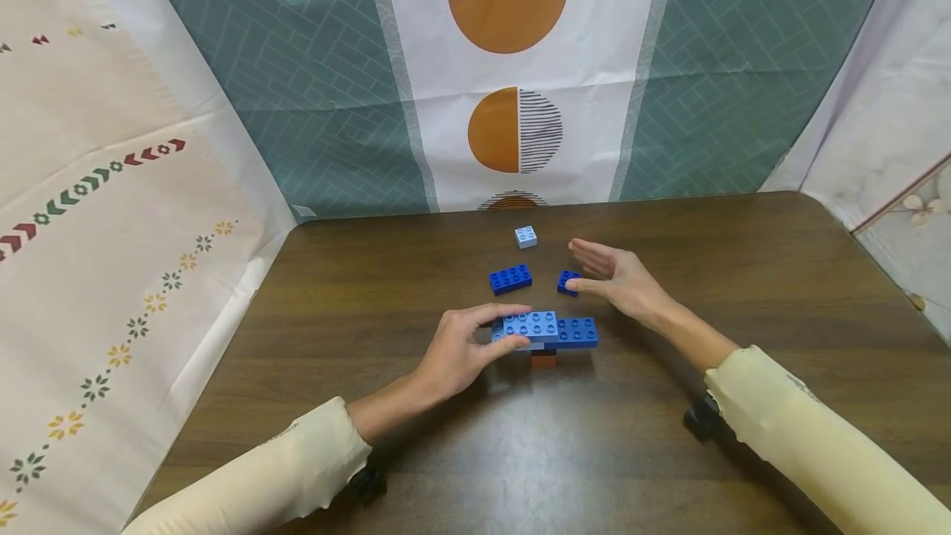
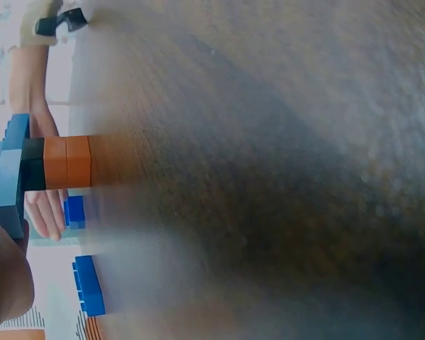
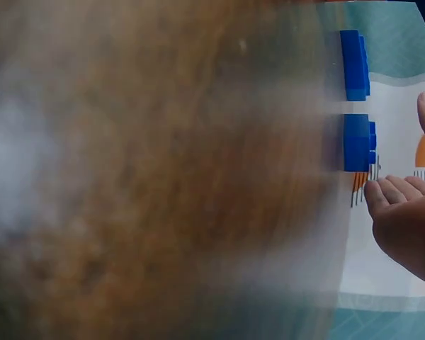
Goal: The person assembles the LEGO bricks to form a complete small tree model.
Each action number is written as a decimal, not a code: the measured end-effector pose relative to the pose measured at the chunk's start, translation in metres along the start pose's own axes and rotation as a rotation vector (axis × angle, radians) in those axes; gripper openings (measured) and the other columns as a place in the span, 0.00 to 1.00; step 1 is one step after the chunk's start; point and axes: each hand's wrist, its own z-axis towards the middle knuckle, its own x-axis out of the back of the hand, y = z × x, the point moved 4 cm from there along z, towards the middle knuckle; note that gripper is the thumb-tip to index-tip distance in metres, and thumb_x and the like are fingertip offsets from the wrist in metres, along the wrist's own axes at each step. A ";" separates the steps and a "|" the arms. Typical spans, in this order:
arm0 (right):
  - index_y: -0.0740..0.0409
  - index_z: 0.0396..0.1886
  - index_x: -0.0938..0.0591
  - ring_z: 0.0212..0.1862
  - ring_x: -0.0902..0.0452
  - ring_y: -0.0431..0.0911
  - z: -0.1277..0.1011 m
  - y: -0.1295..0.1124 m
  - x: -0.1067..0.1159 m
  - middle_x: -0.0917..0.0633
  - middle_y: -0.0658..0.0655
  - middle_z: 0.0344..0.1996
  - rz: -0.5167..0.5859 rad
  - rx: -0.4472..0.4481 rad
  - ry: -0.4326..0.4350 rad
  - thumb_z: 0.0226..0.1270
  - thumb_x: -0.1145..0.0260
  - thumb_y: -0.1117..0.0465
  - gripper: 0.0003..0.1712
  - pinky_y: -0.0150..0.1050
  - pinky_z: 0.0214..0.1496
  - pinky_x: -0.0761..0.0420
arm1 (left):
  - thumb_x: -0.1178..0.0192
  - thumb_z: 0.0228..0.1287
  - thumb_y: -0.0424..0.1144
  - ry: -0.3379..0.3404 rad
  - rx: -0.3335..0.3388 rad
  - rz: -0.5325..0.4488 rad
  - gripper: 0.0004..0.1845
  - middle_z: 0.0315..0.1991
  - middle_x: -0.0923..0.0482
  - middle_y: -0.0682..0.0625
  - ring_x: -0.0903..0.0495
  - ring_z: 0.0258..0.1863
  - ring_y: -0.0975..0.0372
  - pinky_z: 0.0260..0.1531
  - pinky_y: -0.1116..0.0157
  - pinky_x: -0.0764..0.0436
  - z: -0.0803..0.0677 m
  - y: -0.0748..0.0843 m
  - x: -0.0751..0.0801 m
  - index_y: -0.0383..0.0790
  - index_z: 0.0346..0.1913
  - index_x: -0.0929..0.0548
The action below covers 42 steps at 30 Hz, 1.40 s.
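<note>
The left hand [image 1: 459, 351] pinches a stack of bricks, its thumb along the near side and its fingers along the far side of the light blue brick [image 1: 531, 324] on top. A darker blue brick [image 1: 578, 332] juts out of the stack to the right of this hand; beneath are a black brick [image 2: 32, 164] and two orange bricks [image 2: 66, 161]. The right hand [image 1: 627, 283] is wide, fingers extended and thumb held apart, holding nothing. A small dark blue brick [image 1: 565, 279] lies on the bench [image 1: 357, 271] by its thumb tip; whether they touch, I cannot tell. Left of the right hand, and beyond the left hand, lies a longer dark blue brick [image 1: 510, 279]. A pale blue brick [image 1: 526, 237] sits farther out, beyond both hands.
</note>
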 end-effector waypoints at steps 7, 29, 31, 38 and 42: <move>0.62 0.73 0.34 0.71 0.35 0.57 0.004 0.005 -0.004 0.31 0.62 0.71 -0.047 -0.011 -0.015 0.64 0.28 0.60 0.41 0.51 0.68 0.31 | 0.34 0.65 0.49 -0.012 0.010 -0.001 0.22 0.56 0.18 0.57 0.18 0.43 0.67 0.46 0.65 0.17 0.001 0.001 -0.001 0.46 0.59 0.17; 0.63 0.58 0.18 0.56 0.19 0.58 0.006 0.000 -0.006 0.16 0.65 0.54 -0.293 -0.002 0.064 0.62 0.27 0.68 0.23 0.53 0.58 0.21 | 0.34 0.65 0.49 -0.002 0.006 0.007 0.21 0.55 0.17 0.56 0.19 0.39 0.65 0.39 0.62 0.16 0.000 0.001 0.001 0.47 0.59 0.17; 0.63 0.57 0.18 0.56 0.19 0.58 0.004 -0.002 -0.005 0.16 0.65 0.53 -0.296 0.001 0.057 0.62 0.28 0.68 0.23 0.53 0.58 0.21 | 0.34 0.65 0.48 -0.002 0.003 0.005 0.21 0.55 0.17 0.56 0.19 0.40 0.66 0.40 0.62 0.16 0.000 0.001 0.001 0.47 0.59 0.17; 0.62 0.57 0.18 0.56 0.19 0.58 -0.005 -0.011 -0.001 0.16 0.63 0.53 -0.263 0.032 0.028 0.61 0.26 0.66 0.23 0.54 0.59 0.22 | 0.34 0.65 0.48 -0.003 0.010 -0.002 0.21 0.55 0.17 0.56 0.18 0.41 0.66 0.42 0.61 0.16 0.000 0.001 0.001 0.48 0.59 0.17; 0.60 0.57 0.17 0.56 0.19 0.56 -0.012 -0.017 0.002 0.15 0.61 0.53 -0.223 0.048 0.020 0.61 0.25 0.64 0.23 0.52 0.59 0.22 | 0.34 0.65 0.49 -0.006 0.015 -0.007 0.21 0.55 0.17 0.56 0.18 0.42 0.67 0.43 0.61 0.16 0.000 0.001 0.001 0.49 0.59 0.17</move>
